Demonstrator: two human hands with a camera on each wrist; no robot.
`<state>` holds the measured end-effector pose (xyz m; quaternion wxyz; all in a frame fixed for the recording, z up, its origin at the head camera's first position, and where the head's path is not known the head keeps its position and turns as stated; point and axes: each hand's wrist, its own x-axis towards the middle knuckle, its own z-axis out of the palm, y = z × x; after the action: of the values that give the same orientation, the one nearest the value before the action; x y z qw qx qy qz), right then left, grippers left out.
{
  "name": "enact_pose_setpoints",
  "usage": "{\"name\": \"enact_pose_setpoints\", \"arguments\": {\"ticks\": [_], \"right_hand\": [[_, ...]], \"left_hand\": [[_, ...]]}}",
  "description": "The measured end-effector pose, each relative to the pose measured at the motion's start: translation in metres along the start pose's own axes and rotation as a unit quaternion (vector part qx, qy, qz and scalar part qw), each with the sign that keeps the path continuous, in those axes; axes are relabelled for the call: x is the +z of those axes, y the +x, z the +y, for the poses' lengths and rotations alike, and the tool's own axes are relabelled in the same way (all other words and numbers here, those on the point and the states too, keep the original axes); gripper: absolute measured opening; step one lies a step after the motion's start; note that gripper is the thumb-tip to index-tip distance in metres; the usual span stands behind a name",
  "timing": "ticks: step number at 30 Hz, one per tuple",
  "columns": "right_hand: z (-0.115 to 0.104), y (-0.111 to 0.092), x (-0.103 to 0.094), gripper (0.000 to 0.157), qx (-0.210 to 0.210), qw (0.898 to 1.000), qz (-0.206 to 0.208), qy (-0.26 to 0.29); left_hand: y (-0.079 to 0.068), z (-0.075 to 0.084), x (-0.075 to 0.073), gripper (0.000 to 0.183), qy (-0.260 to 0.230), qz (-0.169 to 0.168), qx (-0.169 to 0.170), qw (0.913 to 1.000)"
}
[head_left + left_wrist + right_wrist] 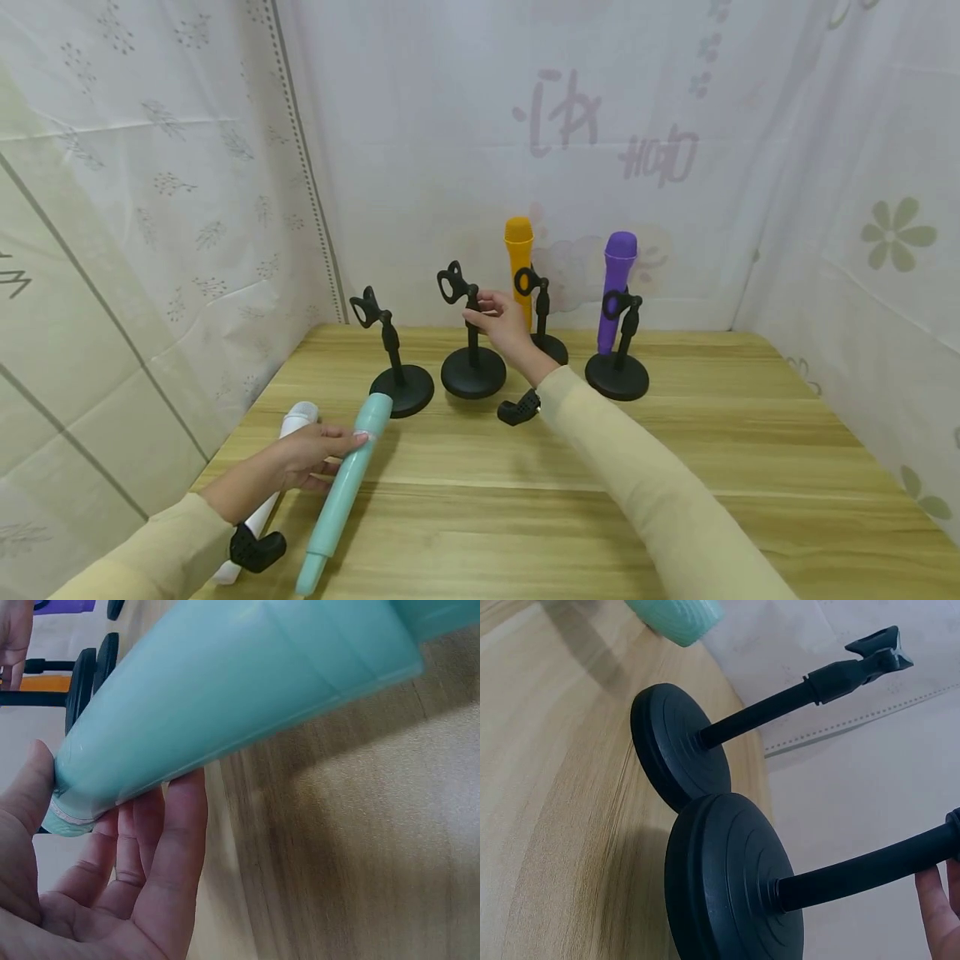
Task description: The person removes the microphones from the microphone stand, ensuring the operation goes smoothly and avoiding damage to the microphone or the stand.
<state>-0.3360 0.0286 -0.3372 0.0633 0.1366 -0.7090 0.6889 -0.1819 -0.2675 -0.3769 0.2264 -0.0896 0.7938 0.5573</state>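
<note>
My left hand grips a mint-green microphone close to its head, thumb on one side and fingers on the other. It slants over the front left of the table, casting a shadow in the left wrist view. With my right hand I pinch the upper pole of a black microphone stand, just below its tilted clip. The round base of that stand shows large in the right wrist view. To its left is another black stand with a bare clip. A white microphone lies partly hidden beneath my left forearm.
Farther right, an orange microphone stands upright at a third black stand, partly behind my right hand. A purple microphone leans upright at the rightmost stand. Patterned curtains enclose the wooden table at back and sides.
</note>
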Motion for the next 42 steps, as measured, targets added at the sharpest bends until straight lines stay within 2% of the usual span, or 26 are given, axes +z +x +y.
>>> {"name": "enact_pose_setpoints", "arguments": {"ticks": [4, 8, 26, 42], "right_hand": [[0.003, 0.004, 0.003, 0.034, 0.002, 1.000, -0.001, -0.013], [0.005, 0.006, 0.005, 0.031, 0.005, 1.000, 0.002, -0.021], [0.015, 0.015, 0.011, 0.027, 0.018, 1.000, 0.017, 0.007], [0.022, 0.018, 0.020, 0.026, 0.016, 1.000, 0.019, 0.001]], "left_hand": [[0.000, -0.002, 0.000, 0.040, 0.001, 0.009, -0.002, 1.0000], [0.002, -0.005, -0.001, 0.046, 0.001, 0.020, -0.006, 0.9998], [0.008, -0.013, 0.000, 0.060, 0.008, 0.087, 0.010, 0.9961], [0.010, -0.015, 0.001, 0.059, 0.046, 0.111, 0.026, 0.9924]]}}
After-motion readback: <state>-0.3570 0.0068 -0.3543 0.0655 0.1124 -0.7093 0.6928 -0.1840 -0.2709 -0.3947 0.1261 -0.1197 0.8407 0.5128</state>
